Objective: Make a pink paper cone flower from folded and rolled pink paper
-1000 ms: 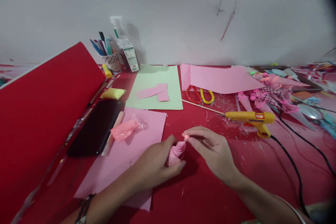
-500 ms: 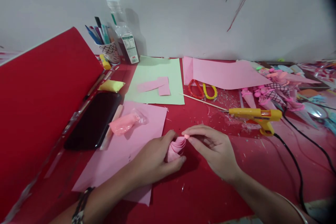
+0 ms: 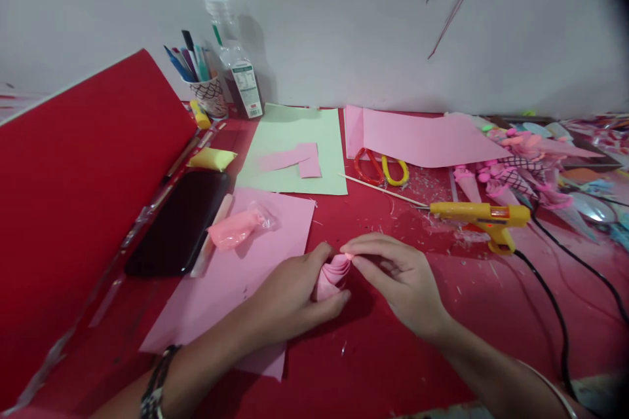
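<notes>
My left hand [image 3: 299,291] is closed around a layered pink paper piece [image 3: 330,278], its curved folds facing right. Between the thumb and forefinger of my right hand [image 3: 400,278] is a tiny lump of pink clay [image 3: 348,256], right at the upper edge of the folds. Whether the lump touches the paper I cannot tell. Under my left forearm lies a pink paper sheet [image 3: 196,321]. On that sheet rests a plastic bag of pink clay [image 3: 236,230].
A yellow glue gun [image 3: 481,213] with a black cord lies right, near a thin wooden stick [image 3: 378,190] and scissors [image 3: 382,170]. Pink paper cones [image 3: 501,190] are heaped far right. Left are a black phone [image 3: 177,222], a pen cup [image 3: 210,97] and a bottle [image 3: 246,88].
The view has shifted slightly, so everything sits a little further right. Both hands keep nearly the same pose, with the pink lump still pinched beside the folds.
</notes>
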